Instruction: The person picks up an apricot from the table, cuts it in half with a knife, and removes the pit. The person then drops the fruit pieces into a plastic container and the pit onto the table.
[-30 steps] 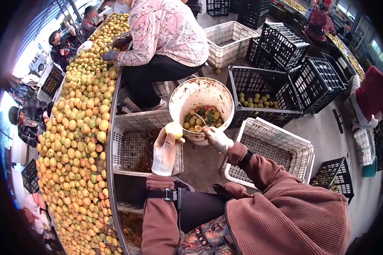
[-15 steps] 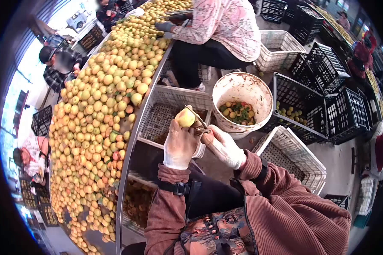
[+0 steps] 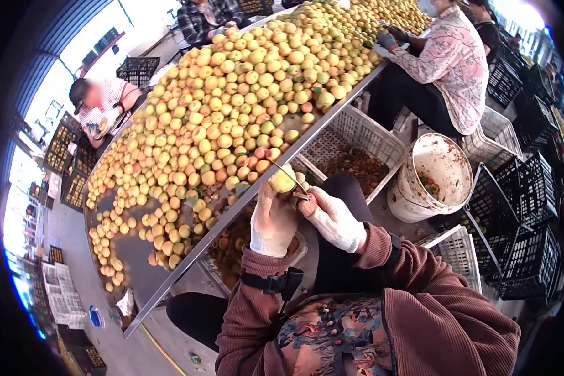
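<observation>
Yellow fruit (image 3: 282, 181), peach-like and partly pale on its surface, is held up in the fingers of my left hand (image 3: 273, 220). My right hand (image 3: 336, 220) is closed around the handle end of a thin knife-like tool (image 3: 291, 176). Its narrow dark blade slants up to the left across the fruit. Both hands wear white gloves and meet in front of my chest, close to the metal edge of the sorting table (image 3: 194, 261). A reddish spot shows at my right fingertips; I cannot make out what it is.
Heaped yellow fruit (image 3: 232, 106) covers much of the table. Below its edge stand a pale crate (image 3: 382, 147) with scraps and a stained white bucket (image 3: 407, 197). Black crates (image 3: 532, 250) stand at right. A person in a pink patterned top (image 3: 448, 53) sits at the table; others work opposite.
My view has turned left, so the table, bucket and crates appear farther right. Both hands keep their hold on the fruit and the tool, with the blade still across the fruit.
</observation>
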A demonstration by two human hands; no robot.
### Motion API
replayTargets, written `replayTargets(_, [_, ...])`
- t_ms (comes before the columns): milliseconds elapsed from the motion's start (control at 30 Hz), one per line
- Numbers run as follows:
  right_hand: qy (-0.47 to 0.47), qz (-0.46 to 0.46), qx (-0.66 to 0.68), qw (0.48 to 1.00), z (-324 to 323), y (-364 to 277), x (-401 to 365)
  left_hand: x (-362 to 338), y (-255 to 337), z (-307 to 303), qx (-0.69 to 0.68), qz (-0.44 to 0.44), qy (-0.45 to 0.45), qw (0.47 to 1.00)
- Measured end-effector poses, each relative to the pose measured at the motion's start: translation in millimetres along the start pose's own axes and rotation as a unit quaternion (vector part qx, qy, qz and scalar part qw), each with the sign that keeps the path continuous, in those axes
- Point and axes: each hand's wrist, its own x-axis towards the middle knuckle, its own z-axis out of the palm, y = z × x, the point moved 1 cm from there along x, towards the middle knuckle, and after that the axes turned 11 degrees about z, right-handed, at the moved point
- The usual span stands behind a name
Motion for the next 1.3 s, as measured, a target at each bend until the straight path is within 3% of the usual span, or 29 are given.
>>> replayTargets(167, [-0.061,0.020,-0.012,0.998,53.7,-10.6,11.9,-28.4,52.7,-31.7,-0.053,0.031,0.001,0.998])
replayTargets(233, [-0.086,0.032,0.033,0.995,73.5,-11.9,18.4,-38.7,74.2,-38.0,0.266,0.120,-0.014,0.956])
replayTargets(267, [-0.094,0.018,0.030,0.995,82.1,-19.1,22.7,-42.0,83.1,-41.6,0.417,0.158,-0.018,0.895])
replayTargets(300, [-0.102,0.017,0.027,0.994,90.3,-19.4,27.0,-45.9,90.2,-50.8,0.563,0.238,-0.040,0.790])
replayTargets(333, [-0.110,0.003,-0.011,0.994,98.4,-18.3,31.5,-47.2,92.9,-65.8,0.564,0.241,-0.033,0.789])
replayTargets(400, [-0.125,-0.011,-0.052,0.991,115.8,-13.3,39.6,-47.6,102.6,-88.0,0.500,0.191,0.036,0.844])
replayTargets(433, [-0.144,-0.006,-0.035,0.989,125.0,-8.7,41.6,-53.9,110.9,-96.3,0.628,0.223,0.014,0.745])
replayTargets(467, [-0.162,-0.001,-0.019,0.987,133.6,-5.5,42.2,-55.5,118.0,-96.9,0.628,0.224,0.020,0.745])
replayTargets(533, [-0.159,0.005,-0.020,0.987,146.4,-5.1,41.7,-55.2,127.2,-101.1,0.529,0.234,-0.012,0.816])
replayTargets(600, [-0.172,-0.003,-0.069,0.983,151.8,-5.4,42.5,-56.5,135.8,-113.9,0.554,0.240,-0.016,0.797])
replayTargets(633, [-0.173,0.001,-0.073,0.982,154.6,-7.1,42.5,-58.9,137.8,-118.7,0.317,0.194,0.027,0.928])
replayTargets(667, [-0.172,0.015,-0.076,0.982,157.7,-9.2,42.3,-60.2,141.8,-116.0,0.055,0.134,0.069,0.987])
replayTargets(800, [-0.184,0.056,-0.057,0.980,170.2,1.1,46.3,-65.7,148.4,-121.7,0.174,0.133,0.093,0.971])
replayTargets(833, [-0.186,0.055,-0.057,0.979,174.4,1.1,45.7,-66.8,148.0,-129.3,0.053,0.121,0.081,0.988])
replayTargets(933, [-0.158,0.044,-0.069,0.984,181.1,1.2,46.8,-66.4,143.1,-133.4,0.011,0.133,0.107,0.985])
replayTargets(1000, [-0.151,-0.015,-0.125,0.981,180.4,6.1,48.3,-68.6,142.8,-135.8,-0.048,0.133,0.156,0.978])
replayTargets(1033, [-0.152,-0.014,-0.126,0.980,178.8,6.5,49.5,-71.8,146.1,-137.4,0.290,0.197,0.119,0.929])
replayTargets(1067, [-0.157,-0.018,-0.184,0.970,176.6,6.1,52.1,-74.6,148.6,-137.7,0.593,0.236,0.068,0.767])
replayTargets(1100, [-0.161,-0.024,-0.241,0.957,175.0,5.6,54.6,-76.3,147.6,-146.8,0.593,0.236,0.069,0.767])
replayTargets(1200, [-0.154,-0.050,-0.244,0.956,172.6,4.5,56.7,-76.2,144.0,-158.5,0.610,0.189,0.079,0.765])
replayTargets(1267, [-0.150,-0.055,-0.252,0.955,171.2,7.6,56.8,-77.3,148.0,-141.5,0.728,0.259,0.037,0.634])
replayTargets(1300, [-0.145,-0.060,-0.258,0.953,170.8,8.8,56.6,-76.3,150.0,-132.2,0.727,0.259,0.037,0.635])
